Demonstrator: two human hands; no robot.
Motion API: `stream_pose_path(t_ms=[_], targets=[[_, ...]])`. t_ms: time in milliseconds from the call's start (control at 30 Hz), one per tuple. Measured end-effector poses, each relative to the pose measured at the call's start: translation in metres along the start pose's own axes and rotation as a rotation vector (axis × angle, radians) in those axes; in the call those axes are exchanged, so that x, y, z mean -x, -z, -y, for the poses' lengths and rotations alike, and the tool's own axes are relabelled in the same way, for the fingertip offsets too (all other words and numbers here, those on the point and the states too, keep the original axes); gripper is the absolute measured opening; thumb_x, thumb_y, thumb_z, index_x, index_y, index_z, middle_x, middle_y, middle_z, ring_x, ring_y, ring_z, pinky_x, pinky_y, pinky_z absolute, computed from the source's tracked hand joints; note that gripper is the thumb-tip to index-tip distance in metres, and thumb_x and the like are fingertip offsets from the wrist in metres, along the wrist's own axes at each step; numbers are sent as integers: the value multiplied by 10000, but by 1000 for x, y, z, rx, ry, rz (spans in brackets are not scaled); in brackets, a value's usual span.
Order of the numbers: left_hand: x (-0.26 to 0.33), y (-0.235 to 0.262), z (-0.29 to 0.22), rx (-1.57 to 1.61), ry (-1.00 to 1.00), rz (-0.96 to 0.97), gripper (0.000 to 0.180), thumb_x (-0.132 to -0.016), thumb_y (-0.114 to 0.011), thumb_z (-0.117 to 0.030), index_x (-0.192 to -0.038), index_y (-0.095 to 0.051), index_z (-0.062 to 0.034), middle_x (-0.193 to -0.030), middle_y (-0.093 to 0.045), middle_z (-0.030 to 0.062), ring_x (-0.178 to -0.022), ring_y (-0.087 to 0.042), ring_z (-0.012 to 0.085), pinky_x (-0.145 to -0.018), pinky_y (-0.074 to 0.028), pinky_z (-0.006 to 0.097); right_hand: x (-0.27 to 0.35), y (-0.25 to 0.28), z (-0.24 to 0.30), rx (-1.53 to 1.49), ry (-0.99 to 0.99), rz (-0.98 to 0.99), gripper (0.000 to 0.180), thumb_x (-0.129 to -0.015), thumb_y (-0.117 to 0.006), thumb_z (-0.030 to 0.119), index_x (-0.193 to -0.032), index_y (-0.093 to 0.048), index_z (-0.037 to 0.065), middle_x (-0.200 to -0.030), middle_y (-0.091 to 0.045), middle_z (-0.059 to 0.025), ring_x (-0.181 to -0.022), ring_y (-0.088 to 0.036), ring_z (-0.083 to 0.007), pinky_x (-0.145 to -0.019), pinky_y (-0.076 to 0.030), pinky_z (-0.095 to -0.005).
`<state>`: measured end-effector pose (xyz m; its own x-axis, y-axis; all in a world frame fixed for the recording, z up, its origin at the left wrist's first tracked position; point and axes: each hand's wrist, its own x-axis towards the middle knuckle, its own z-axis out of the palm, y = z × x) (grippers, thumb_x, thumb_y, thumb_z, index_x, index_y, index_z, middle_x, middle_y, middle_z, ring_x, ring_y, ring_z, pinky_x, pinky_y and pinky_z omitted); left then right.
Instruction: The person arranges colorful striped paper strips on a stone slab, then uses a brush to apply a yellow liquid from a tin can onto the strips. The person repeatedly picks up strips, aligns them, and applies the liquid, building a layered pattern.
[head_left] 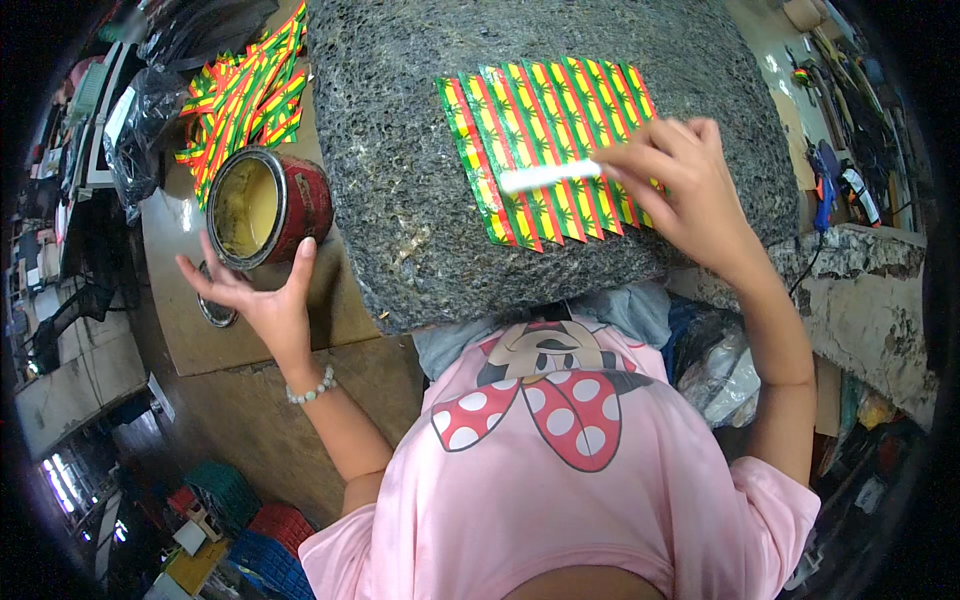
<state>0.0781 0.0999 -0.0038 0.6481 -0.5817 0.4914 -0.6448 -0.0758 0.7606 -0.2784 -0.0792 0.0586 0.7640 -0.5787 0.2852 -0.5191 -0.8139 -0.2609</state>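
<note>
My right hand point(685, 180) pinches a white stick-like tool point(550, 176), blurred by motion, so its exact kind cannot be made out. It passes over a row of slanted strips point(545, 110), patterned in green, yellow and red with leaf shapes, on a dark rough block point(400, 170). At the left, my left hand point(262, 295) grips an opened red tin point(312, 200) from the near side. Its thumb and fingers straddle the tin, with some fingers stretched outward. Yellowish stuff point(248, 205) shows inside the tin. A dark round object point(216, 312) lies partly behind the hand.
A heap of loose patterned strips point(255, 95) lies beyond the tin, beside a black plastic bag point(140, 150). Blue-handled tools point(828, 180) sit at the far right. Crates point(265, 560) stand on the floor at lower left; clear plastic wrapping point(725, 390) lies near my right arm.
</note>
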Motion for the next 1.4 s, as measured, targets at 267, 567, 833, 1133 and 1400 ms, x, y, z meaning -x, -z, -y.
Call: stream_pose_path(t_ms=[267, 567, 833, 1133, 1400], targets=[[-7, -9, 0, 59, 185, 1, 1118, -643, -965, -147, -1515, -287, 26, -1472, -421, 168, -1366, -413, 265, -1173, -306, 407, 34, 2, 13, 92, 69, 182, 260, -836, -713, 175, -1090, -744, 226, -863, -579, -39, -859, -590, -219, -838, -368, -431], [11, -7, -41, -11, -110, -79, 1176, -556, -1003, -199, -1492, -328, 26, -1427, -436, 155, -1321, -455, 283, -1155, -335, 408, -42, 21, 59, -498, 83, -60, 215, -846, -705, -13, -1038, -751, 73, -959, -669, -89, -783, -664, -241, -650, -498, -326], [26, -20, -72, -81, -235, -40, 1241, -518, -999, -209, -1520, -293, -7, -1469, -392, 177, -1370, -404, 361, -1163, -330, 477, -97, -12, 131, -144, 262, -9, 274, -801, -673, 6, -1062, -699, 87, -1029, -587, -123, -841, -657, -317, -662, -526, -414], [21, -34, -61, 145, 5, 25, 1199, -553, -1003, -236, -1497, -308, 19, -1420, -440, 175, -1340, -435, 334, -1138, -352, 457, -77, -16, 82, -1222, -195, 189, 245, -1028, -610, 223, -1164, -679, 30, -1005, -644, -17, -818, -567, -56, -722, -466, -231], [20, -51, -67, 186, -46, 23, 1138, -588, -985, -155, -1486, -313, 35, -1410, -455, 156, -1307, -481, 286, -1134, -375, 409, -15, 9, 60, -1769, -313, 646, 283, -1042, -583, 303, -1185, -658, 71, -810, -655, 11, -683, -590, -26, -563, -414, -176]])
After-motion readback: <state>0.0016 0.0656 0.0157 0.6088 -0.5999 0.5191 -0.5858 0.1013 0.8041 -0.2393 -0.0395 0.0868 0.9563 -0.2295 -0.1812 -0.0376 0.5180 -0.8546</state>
